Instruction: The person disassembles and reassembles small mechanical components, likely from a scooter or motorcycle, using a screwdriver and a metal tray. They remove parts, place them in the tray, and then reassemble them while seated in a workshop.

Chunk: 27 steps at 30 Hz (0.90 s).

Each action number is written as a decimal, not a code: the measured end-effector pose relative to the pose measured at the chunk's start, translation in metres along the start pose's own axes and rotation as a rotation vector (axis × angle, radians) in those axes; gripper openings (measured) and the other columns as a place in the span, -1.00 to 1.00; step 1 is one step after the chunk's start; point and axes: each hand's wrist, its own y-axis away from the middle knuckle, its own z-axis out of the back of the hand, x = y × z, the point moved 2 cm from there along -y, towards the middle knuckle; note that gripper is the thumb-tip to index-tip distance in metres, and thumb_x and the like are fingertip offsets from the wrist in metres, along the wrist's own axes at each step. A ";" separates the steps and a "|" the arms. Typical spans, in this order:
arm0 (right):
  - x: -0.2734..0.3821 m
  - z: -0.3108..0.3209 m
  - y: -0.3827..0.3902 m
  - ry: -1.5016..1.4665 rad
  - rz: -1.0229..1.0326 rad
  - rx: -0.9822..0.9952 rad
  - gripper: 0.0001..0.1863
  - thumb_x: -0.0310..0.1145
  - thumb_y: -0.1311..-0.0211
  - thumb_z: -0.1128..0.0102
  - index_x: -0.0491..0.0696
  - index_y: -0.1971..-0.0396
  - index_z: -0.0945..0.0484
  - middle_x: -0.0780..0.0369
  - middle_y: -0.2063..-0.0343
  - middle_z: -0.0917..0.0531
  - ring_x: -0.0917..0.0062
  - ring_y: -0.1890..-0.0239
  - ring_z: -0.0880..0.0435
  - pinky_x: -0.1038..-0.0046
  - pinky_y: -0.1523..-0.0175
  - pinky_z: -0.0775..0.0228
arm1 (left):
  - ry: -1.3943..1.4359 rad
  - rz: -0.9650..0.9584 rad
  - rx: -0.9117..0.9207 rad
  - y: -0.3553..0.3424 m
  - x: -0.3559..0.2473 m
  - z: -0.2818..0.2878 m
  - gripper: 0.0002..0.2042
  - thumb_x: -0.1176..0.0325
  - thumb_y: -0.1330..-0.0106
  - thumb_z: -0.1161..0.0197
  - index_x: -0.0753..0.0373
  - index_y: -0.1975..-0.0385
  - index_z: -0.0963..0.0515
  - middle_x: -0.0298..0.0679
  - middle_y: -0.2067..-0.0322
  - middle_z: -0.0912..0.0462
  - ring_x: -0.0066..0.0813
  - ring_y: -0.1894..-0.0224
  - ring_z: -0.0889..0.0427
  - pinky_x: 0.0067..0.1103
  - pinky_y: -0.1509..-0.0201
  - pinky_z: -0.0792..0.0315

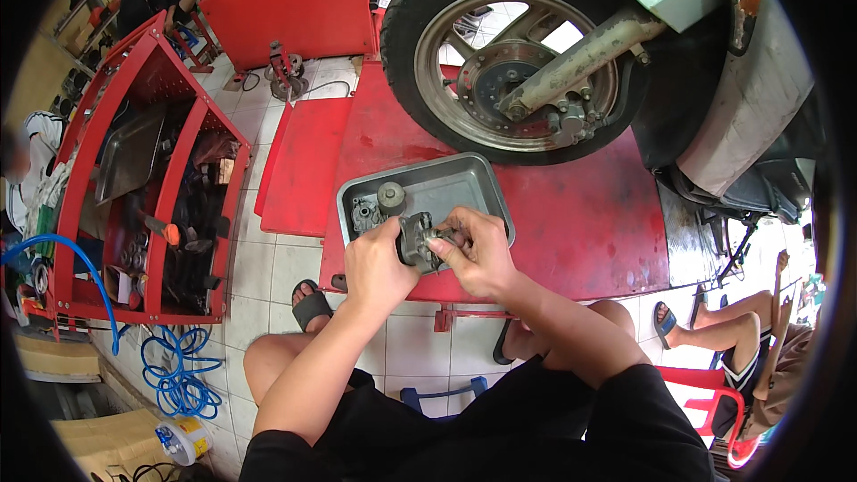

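Note:
Both my hands hold a grey cast-metal motorbike part [418, 241] above the near edge of a metal tray [451, 187]. My left hand [379, 266] grips its left side, the thumb along the top. On the other side, my right hand [482, 254] has its thumb and fingers closed on the part; what the fingertips press is partly hidden. Inside the tray's left half lie a round grey metal piece [390, 196] and a smaller metal fitting [364, 214].
The tray rests on a red lift platform [580, 232] below a motorbike's front wheel [518, 62]. A red tool rack [156, 205] stands left, near a coiled blue hose [181, 375]. Another person [759, 348] is at the right, by a red chair [710, 393].

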 end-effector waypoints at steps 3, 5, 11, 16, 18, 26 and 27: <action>-0.001 -0.004 0.004 -0.017 -0.146 -0.024 -0.76 -0.45 -0.22 -0.43 -0.23 0.45 -0.51 0.27 0.62 -0.40 0.66 0.54 -0.28 0.47 0.44 -0.20 | -0.083 -0.082 -0.059 0.000 -0.002 0.002 -0.64 0.56 0.18 -0.47 0.32 0.29 -0.59 0.00 0.40 -0.71 0.05 0.31 -0.74 -0.18 0.28 -0.59; 0.002 -0.004 0.004 0.005 -0.161 -0.051 -0.74 -0.45 -0.25 -0.41 -0.21 0.48 -0.48 0.32 0.62 -0.36 0.67 0.53 -0.25 0.48 0.42 -0.18 | -0.112 -0.124 -0.081 0.001 -0.002 0.000 -0.62 0.59 0.21 -0.45 0.32 0.28 -0.59 -0.02 0.37 -0.72 0.03 0.29 -0.74 -0.19 0.28 -0.60; -0.007 -0.010 0.009 -0.180 -0.326 -0.102 -0.70 -0.39 -0.32 -0.38 -0.14 0.53 -0.46 0.38 0.63 -0.37 0.67 0.53 -0.26 0.47 0.42 -0.16 | -0.181 -0.263 -0.163 -0.003 -0.006 0.003 -0.59 0.61 0.23 -0.45 0.30 0.25 -0.59 -0.12 0.29 -0.75 -0.09 0.27 -0.76 -0.27 0.31 -0.64; -0.009 -0.011 0.011 -0.309 -0.475 -0.075 -0.72 -0.43 -0.39 -0.34 -0.13 0.51 -0.48 0.39 0.57 -0.48 0.74 0.51 -0.32 0.53 0.40 -0.17 | -0.235 -0.323 -0.191 -0.004 -0.010 0.006 -0.58 0.58 0.23 -0.48 0.29 0.26 -0.58 -0.18 0.24 -0.76 -0.18 0.27 -0.76 -0.35 0.33 -0.65; -0.015 -0.015 0.010 -0.334 -0.441 -0.137 -0.61 -0.38 -0.31 -0.41 -0.12 0.61 -0.38 0.38 0.64 -0.38 0.68 0.53 -0.26 0.45 0.44 -0.16 | -0.228 -0.317 -0.199 -0.006 -0.011 0.006 -0.58 0.57 0.24 -0.49 0.29 0.27 -0.58 -0.17 0.27 -0.76 -0.17 0.28 -0.76 -0.34 0.32 -0.65; -0.003 -0.009 0.006 -0.115 -0.315 -0.028 -0.66 -0.32 -0.35 -0.42 -0.16 0.50 -0.47 0.33 0.58 -0.47 0.69 0.49 -0.35 0.50 0.40 -0.22 | -0.073 -0.081 -0.053 -0.005 -0.006 0.007 -0.57 0.49 0.25 -0.59 0.26 0.29 -0.61 -0.06 0.40 -0.74 0.01 0.32 -0.74 -0.26 0.30 -0.61; 0.000 -0.004 0.005 -0.090 -0.292 0.013 -0.66 -0.29 -0.32 -0.46 -0.17 0.46 -0.49 0.31 0.56 -0.48 0.65 0.48 -0.37 0.48 0.38 -0.25 | -0.012 -0.045 -0.038 -0.005 -0.004 0.007 -0.58 0.47 0.24 -0.60 0.26 0.29 -0.62 -0.07 0.42 -0.74 0.00 0.33 -0.75 -0.27 0.30 -0.61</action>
